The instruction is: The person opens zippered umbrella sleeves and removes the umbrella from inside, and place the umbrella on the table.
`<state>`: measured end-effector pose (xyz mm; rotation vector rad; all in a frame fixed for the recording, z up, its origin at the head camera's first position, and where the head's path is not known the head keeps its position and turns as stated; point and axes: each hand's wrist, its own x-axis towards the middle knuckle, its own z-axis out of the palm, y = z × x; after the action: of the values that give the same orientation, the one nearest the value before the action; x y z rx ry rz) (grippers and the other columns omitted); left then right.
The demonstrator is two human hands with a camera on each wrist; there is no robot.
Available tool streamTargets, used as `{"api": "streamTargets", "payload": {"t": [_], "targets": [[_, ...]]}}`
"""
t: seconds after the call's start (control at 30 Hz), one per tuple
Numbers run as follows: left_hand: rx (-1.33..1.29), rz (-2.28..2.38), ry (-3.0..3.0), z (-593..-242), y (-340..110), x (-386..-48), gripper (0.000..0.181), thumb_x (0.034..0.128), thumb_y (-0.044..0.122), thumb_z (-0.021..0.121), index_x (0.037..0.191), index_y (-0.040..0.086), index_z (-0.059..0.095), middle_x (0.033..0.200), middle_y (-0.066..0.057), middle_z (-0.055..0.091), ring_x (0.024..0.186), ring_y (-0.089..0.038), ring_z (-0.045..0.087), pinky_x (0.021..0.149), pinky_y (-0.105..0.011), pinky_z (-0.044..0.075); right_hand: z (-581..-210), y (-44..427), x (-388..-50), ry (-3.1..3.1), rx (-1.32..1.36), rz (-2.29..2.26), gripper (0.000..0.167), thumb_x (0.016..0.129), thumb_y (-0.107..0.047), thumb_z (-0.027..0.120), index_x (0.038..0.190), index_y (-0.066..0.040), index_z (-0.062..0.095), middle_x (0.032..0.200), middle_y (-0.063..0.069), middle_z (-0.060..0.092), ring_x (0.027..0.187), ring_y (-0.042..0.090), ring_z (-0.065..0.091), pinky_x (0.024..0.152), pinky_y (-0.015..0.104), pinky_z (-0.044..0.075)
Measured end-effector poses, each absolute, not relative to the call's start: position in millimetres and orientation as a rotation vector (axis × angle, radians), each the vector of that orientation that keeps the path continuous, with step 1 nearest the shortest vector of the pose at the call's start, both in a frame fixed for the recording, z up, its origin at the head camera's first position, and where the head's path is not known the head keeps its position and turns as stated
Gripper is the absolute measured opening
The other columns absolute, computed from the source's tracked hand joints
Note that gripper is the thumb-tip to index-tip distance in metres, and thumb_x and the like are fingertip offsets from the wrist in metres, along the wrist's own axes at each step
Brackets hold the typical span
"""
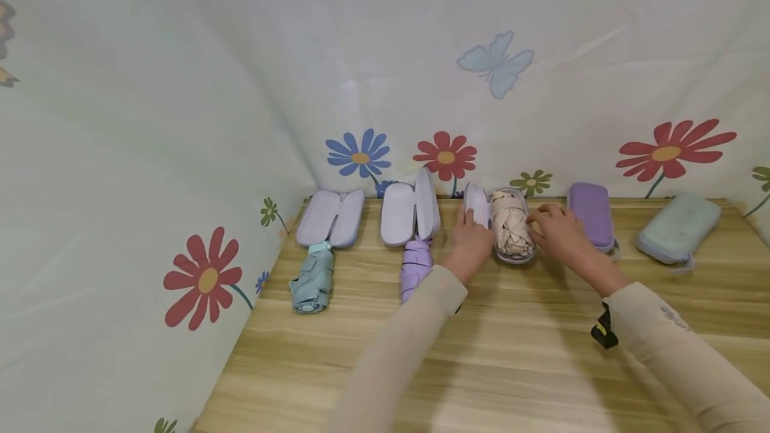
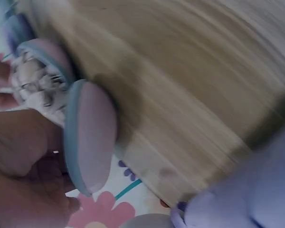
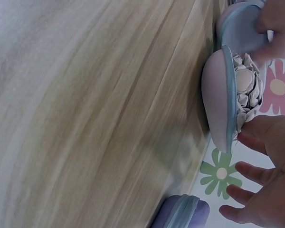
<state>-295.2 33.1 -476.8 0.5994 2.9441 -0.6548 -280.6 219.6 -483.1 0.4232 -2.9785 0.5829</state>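
A folded cream umbrella (image 1: 512, 226) with a crinkled, patterned cover lies in an unfolded zip case (image 1: 519, 260). Both halves of that case show pale pink shells and bluish rims in the wrist views. My left hand (image 1: 472, 246) rests its fingers against the inside of the case's lid (image 2: 96, 137), left of the umbrella. From the other side, my right hand (image 1: 561, 236) touches the umbrella's edge with its foremost fingers. The remaining right fingers (image 3: 242, 194) are spread and loosely bent. Part of the lid is hidden behind the left hand.
Two unfolded cases, one with a blue shell (image 1: 319, 218) and one lilac (image 1: 398, 214), lie to the left. In front of them are folded teal (image 1: 314, 279) and purple (image 1: 416, 266) umbrellas. Closed purple (image 1: 591, 216) and green (image 1: 680, 227) cases lie right. A flowered curtain (image 1: 385, 85) hangs behind.
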Motion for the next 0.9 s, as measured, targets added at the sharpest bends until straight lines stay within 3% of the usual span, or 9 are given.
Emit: {"api": "streamTargets", "payload": {"t": [0.1,0.2,0.33,0.5,0.6,0.73,0.9], "targets": [[0.668,-0.774,2.826,-484,27,-296,0.039,0.1114,0.025,0.036,0.139,0.032,0.063,0.146,0.008,0.058,0.146,-0.020,0.039,0.125,-0.044,0.009,-483,218,-282,-2.992,0.421,0.600,0.028,0.102,-0.016,0.060,0.125,-0.001,0.064,0.143,0.035,0.041,0.128,0.065,0.034,0.098,0.079,0.031],[0.712,-0.725,2.771,-492,21,-303,0.044,0.1116,0.034,0.033,0.146,0.022,0.057,0.153,-0.001,0.051,0.146,-0.021,0.040,0.125,-0.041,0.012,-482,217,-283,-3.004,0.417,0.597,0.029,0.102,-0.015,0.060,0.126,0.000,0.063,0.144,0.035,0.040,0.129,0.065,0.033,0.098,0.079,0.031],[0.608,-0.411,2.727,-503,20,-317,0.068,0.1073,0.056,0.026,0.158,0.012,0.037,0.165,-0.009,0.031,0.153,-0.023,0.024,0.124,-0.034,0.013,-481,217,-284,-3.027,0.393,0.593,0.031,0.102,-0.013,0.059,0.129,0.001,0.062,0.145,0.035,0.039,0.130,0.065,0.031,0.099,0.079,0.030],[0.448,-0.147,2.671,-519,23,-322,0.097,0.0943,0.081,0.015,0.164,0.014,0.010,0.171,-0.004,0.004,0.157,-0.018,0.002,0.125,-0.030,0.004,-481,217,-286,-3.015,0.398,0.604,0.033,0.100,-0.008,0.059,0.132,0.001,0.060,0.145,0.035,0.039,0.130,0.065,0.032,0.099,0.079,0.032],[0.453,-0.105,2.719,-521,27,-317,0.107,0.0877,0.089,0.015,0.164,0.014,0.013,0.171,-0.005,0.007,0.157,-0.018,0.003,0.125,-0.031,0.006,-479,218,-289,-2.941,0.446,0.597,0.034,0.097,-0.001,0.056,0.130,0.006,0.059,0.141,0.038,0.042,0.126,0.063,0.038,0.098,0.075,0.036],[0.450,-0.017,2.789,-520,29,-310,0.109,0.0876,0.089,0.021,0.164,0.012,0.016,0.170,-0.007,0.012,0.157,-0.019,0.007,0.125,-0.032,0.007,-476,218,-297,-2.836,0.485,0.648,0.033,0.094,0.004,0.054,0.126,0.014,0.057,0.133,0.045,0.046,0.117,0.062,0.047,0.097,0.070,0.040],[0.384,0.116,2.852,-525,33,-309,0.109,0.0859,0.090,0.031,0.164,0.016,0.015,0.170,-0.002,0.013,0.157,-0.016,0.008,0.125,-0.033,0.008,-471,216,-308,-2.857,0.406,0.807,0.037,0.098,-0.001,0.052,0.131,0.017,0.053,0.135,0.047,0.040,0.118,0.063,0.045,0.099,0.070,0.038]]}}
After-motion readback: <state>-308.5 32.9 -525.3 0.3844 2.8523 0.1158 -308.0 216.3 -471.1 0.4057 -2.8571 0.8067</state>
